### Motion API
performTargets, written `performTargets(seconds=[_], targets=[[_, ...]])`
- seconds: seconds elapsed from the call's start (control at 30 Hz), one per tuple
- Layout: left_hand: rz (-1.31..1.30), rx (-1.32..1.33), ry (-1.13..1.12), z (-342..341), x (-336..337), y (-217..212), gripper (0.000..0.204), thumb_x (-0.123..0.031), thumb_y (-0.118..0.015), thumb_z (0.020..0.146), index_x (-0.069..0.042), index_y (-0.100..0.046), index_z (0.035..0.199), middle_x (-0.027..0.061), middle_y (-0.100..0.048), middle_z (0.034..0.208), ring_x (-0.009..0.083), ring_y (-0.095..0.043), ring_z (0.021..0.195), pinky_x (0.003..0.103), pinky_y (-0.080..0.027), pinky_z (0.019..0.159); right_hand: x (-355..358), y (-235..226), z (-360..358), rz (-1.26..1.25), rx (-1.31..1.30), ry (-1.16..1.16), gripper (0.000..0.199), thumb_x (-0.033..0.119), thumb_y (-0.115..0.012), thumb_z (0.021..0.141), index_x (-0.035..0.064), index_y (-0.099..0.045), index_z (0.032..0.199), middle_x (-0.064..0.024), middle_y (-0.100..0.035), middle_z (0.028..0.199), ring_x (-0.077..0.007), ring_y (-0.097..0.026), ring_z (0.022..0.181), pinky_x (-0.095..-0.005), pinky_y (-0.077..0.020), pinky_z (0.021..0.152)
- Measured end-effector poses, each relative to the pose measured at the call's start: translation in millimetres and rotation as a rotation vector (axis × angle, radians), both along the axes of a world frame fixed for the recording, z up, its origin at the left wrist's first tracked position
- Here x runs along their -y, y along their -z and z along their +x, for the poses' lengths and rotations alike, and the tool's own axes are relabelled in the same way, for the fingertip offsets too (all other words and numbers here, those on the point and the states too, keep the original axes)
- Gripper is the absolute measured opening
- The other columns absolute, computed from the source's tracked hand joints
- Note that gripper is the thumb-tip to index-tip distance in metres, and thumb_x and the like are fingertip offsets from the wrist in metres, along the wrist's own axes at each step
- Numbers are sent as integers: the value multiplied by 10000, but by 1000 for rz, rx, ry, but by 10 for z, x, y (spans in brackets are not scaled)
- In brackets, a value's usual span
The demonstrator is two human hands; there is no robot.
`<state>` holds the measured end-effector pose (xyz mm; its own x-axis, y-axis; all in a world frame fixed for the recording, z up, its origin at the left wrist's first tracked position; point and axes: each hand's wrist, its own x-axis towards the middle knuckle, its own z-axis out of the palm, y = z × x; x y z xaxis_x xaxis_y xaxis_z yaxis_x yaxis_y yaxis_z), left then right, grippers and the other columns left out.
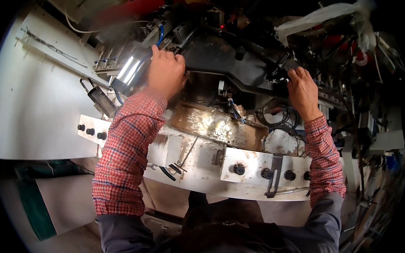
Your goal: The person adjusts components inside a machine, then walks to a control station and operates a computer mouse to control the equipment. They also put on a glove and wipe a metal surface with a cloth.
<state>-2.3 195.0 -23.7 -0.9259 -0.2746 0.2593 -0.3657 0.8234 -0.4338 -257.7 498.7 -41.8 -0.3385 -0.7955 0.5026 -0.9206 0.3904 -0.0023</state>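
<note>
A large dark panel with a stepped front edge spans the machine between my two hands. My left hand is closed at its left end, fingers curled over, beside a shiny metal cylinder and a blue air hose. At the panel's right end my right hand is closed with its fingertips on the edge, next to dark fixture parts. My fingertips are partly hidden. Below the panel lies a wooden tray strewn with pale scraps.
A white control box with black knobs stands in front, with a smaller knob plate to the left. Hex keys and a dark metal bracket lie near the front. Coiled black cables and torn plastic film are at right.
</note>
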Motion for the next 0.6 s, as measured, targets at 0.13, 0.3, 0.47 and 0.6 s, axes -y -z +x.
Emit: performTargets(seconds=[0.13,0.3,0.47,0.6], targets=[[-16,3,52,33,12,2,394,-362,-755,826,1,-663,949,177,-660,890,346,-635,916,567,-351,1087,88,109,98,-64,-20,74,131,76,-642,875,80,-622,1004,-118,-573,925,-351,-607,879,-441,-516,712],[24,66,15,37,16,-23,406,-363,-752,813,6,-661,956,181,-662,891,351,-637,920,556,-351,1079,131,181,213,-90,4,150,198,46,-616,861,84,-632,1054,-113,-581,987,-346,-600,932,-448,-513,758],[27,-12,74,65,35,-4,443,-372,-761,800,9,-669,1006,181,-670,904,350,-627,946,569,-337,1082,105,289,215,-129,-15,220,277,5,-600,796,98,-640,1053,-93,-591,1025,-337,-586,1019,-442,-529,822],[90,-128,133,171,-40,-79,508,-323,-774,799,3,-639,1164,215,-605,1136,389,-524,1192,586,-319,1106,200,185,171,-63,20,240,355,-20,-622,726,97,-626,1061,-88,-594,1088,-325,-580,1108,-416,-521,863]])
